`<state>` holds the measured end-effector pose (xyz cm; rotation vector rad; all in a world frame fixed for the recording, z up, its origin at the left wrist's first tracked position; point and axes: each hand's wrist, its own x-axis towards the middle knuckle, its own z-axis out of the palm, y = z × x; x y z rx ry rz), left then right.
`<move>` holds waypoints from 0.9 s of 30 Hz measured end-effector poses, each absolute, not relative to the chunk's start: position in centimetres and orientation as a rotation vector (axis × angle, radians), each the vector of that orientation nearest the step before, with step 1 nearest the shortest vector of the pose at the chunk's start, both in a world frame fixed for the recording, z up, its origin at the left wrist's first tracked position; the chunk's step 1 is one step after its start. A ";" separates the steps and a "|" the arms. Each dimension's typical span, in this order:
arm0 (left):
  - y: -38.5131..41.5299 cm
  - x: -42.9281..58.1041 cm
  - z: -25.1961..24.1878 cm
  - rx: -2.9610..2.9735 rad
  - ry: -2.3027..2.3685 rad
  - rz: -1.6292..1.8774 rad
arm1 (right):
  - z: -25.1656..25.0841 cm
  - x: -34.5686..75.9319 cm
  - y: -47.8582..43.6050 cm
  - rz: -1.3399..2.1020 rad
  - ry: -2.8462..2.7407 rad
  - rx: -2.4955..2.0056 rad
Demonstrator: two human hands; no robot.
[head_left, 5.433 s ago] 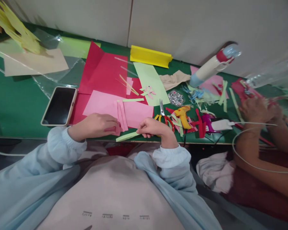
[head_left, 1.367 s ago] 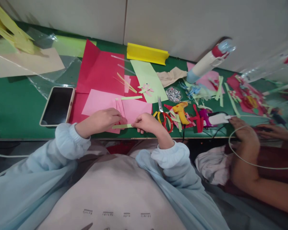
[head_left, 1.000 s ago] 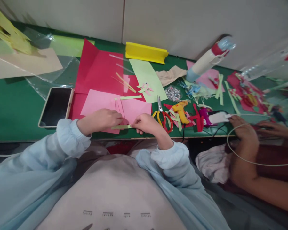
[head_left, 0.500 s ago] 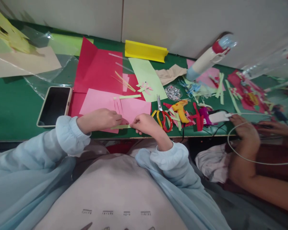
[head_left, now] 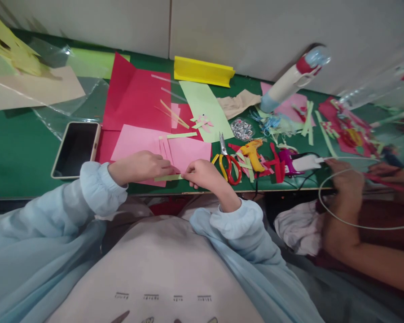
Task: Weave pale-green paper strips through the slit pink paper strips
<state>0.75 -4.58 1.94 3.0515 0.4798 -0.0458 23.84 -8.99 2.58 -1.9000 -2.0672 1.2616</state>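
Note:
A light green paper strip [head_left: 166,177] lies level near the front edge of the green table [head_left: 20,152]. My left hand [head_left: 144,164] pinches its left part, fingers closed. My right hand [head_left: 204,174] pinches the right end, fingers curled. Under both hands lies a pink paper sheet [head_left: 138,141] with several cut pink strips [head_left: 166,150] on it. Red-and-yellow scissors [head_left: 228,160] rest just right of my right hand.
A phone [head_left: 76,148] lies face up at the left. Red paper [head_left: 138,98], a green sheet [head_left: 205,110], a yellow folded piece [head_left: 202,72], a yellow glue gun [head_left: 252,152] and scraps cover the table. Another person's hands [head_left: 348,179] work at the right.
Since 5.4 s ago my left hand left the pink strips and joined my right on the green strip, now held level. The other person's hands moved nearer the front edge.

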 end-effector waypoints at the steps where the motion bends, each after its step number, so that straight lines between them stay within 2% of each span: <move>1: -4.5 0.8 2.1 3.070 0.461 -0.092 | 2.6 23.8 -9.0 1.263 -2.068 -1.901; 6: -4.5 0.9 2.4 3.107 0.455 -0.182 | 2.9 23.7 -9.0 1.268 -2.062 -1.898; 27: -4.2 0.7 2.4 3.029 0.470 -0.051 | 2.6 23.9 -9.1 1.251 -2.078 -1.892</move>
